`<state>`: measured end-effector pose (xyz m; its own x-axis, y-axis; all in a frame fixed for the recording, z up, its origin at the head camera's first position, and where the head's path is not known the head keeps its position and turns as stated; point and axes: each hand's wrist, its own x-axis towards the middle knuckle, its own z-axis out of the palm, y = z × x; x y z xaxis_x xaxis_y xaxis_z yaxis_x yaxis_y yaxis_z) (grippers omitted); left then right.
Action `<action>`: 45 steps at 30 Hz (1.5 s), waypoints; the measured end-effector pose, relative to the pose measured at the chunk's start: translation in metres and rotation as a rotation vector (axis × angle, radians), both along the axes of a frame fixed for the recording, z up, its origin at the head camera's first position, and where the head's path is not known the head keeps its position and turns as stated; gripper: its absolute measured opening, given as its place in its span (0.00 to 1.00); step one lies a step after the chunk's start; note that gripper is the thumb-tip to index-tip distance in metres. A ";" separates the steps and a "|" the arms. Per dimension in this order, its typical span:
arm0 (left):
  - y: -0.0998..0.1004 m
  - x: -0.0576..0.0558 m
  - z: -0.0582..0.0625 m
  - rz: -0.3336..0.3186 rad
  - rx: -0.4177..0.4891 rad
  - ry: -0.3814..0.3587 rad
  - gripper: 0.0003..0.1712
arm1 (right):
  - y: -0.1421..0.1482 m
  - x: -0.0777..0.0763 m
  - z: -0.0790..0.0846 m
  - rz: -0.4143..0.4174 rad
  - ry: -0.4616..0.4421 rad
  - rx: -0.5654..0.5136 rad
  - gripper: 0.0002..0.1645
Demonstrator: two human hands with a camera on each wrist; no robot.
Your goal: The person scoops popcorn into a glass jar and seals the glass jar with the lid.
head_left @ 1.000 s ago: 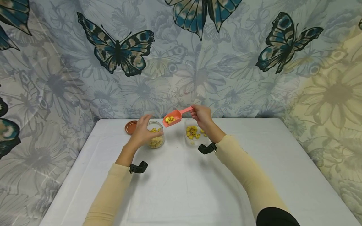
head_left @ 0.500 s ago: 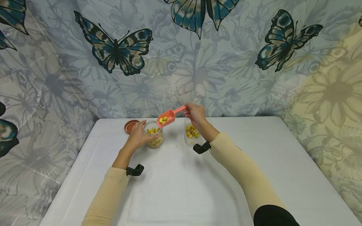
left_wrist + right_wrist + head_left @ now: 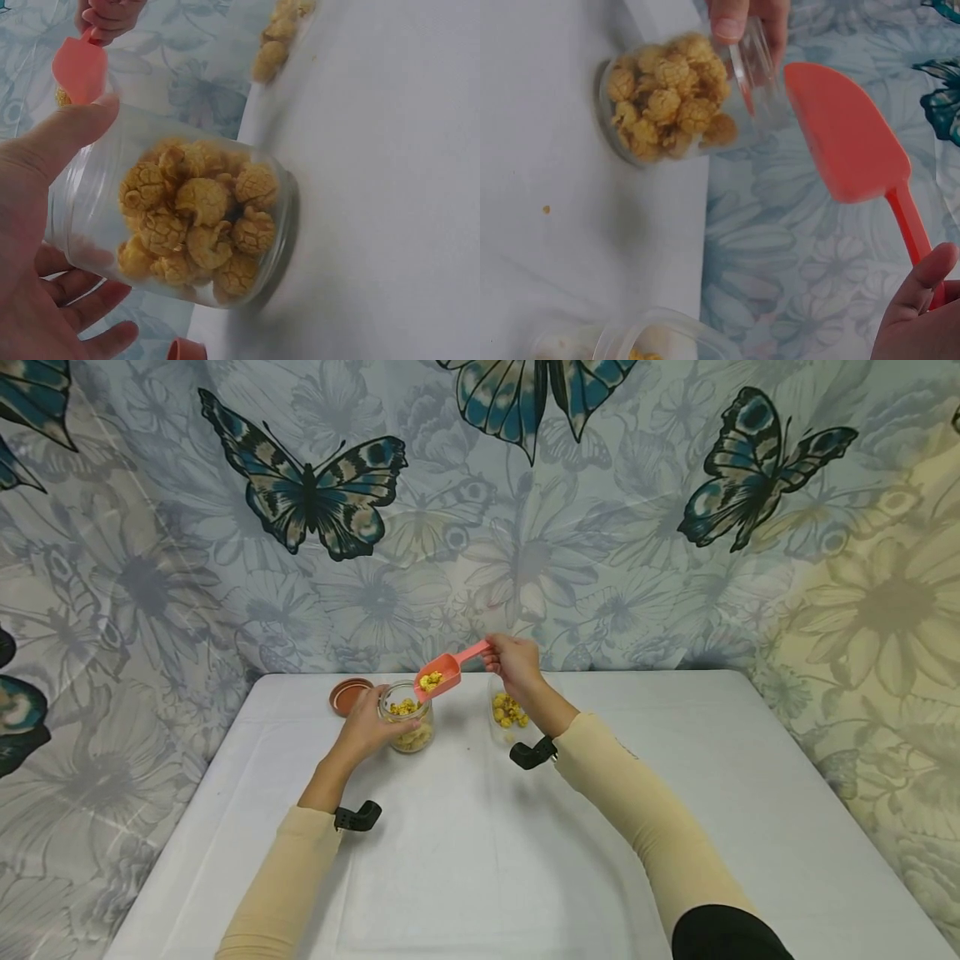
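My left hand [image 3: 367, 724] holds the glass jar [image 3: 202, 217] near its mouth, thumb on one side and fingers round the other. Caramel popcorn [image 3: 671, 94] fills much of the jar, which stands on the table. In my right hand [image 3: 516, 665] is the handle of a coral-red scoop [image 3: 442, 675], pinched between thumb and fingers. The scoop carries a few popcorn pieces [image 3: 431, 681], and its tip tilts down over the right side of the jar's mouth. Seen in the right wrist view, the scoop's underside [image 3: 851, 135] faces the camera, so its load is hidden there.
A clear plastic container [image 3: 497, 727] with more popcorn stands right of the jar, partly behind my right forearm. The reddish-brown lid [image 3: 349, 696] lies left of the jar. A small crumb [image 3: 546, 209] sits on the white tablecloth. A butterfly-print cloth [image 3: 525, 552] hangs behind the table.
My right hand has brought the loaded scoop leftward to the jar's mouth. My left hand, earlier spread beside the jar, now grips it. Little differs over the last half second.
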<state>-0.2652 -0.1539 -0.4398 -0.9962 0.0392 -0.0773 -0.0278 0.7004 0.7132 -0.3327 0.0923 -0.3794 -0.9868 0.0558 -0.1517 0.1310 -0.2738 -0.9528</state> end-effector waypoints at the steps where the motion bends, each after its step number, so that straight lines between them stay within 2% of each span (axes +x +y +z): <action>1: 0.000 0.000 0.000 0.001 0.010 0.000 0.58 | 0.000 0.000 0.000 0.002 0.002 -0.003 0.11; 5: -0.001 -0.001 -0.002 -0.001 0.037 0.008 0.58 | -0.003 -0.001 0.004 0.015 0.024 -0.008 0.12; 11: -0.001 -0.002 -0.002 -0.002 0.034 0.014 0.57 | -0.013 -0.001 0.015 0.038 0.078 0.023 0.20; 15: -0.002 -0.002 -0.001 -0.002 0.037 0.011 0.58 | -0.024 0.002 0.024 0.067 0.168 0.063 0.21; 20: -0.004 -0.002 -0.003 -0.007 0.038 0.011 0.58 | -0.031 0.004 0.030 0.095 0.265 0.101 0.17; 28: -0.004 -0.002 -0.004 -0.006 0.066 0.009 0.58 | -0.025 0.004 0.031 0.074 0.240 0.129 0.16; 45: -0.003 -0.001 -0.010 -0.011 0.077 0.045 0.58 | -0.013 0.003 0.034 0.072 0.192 0.108 0.16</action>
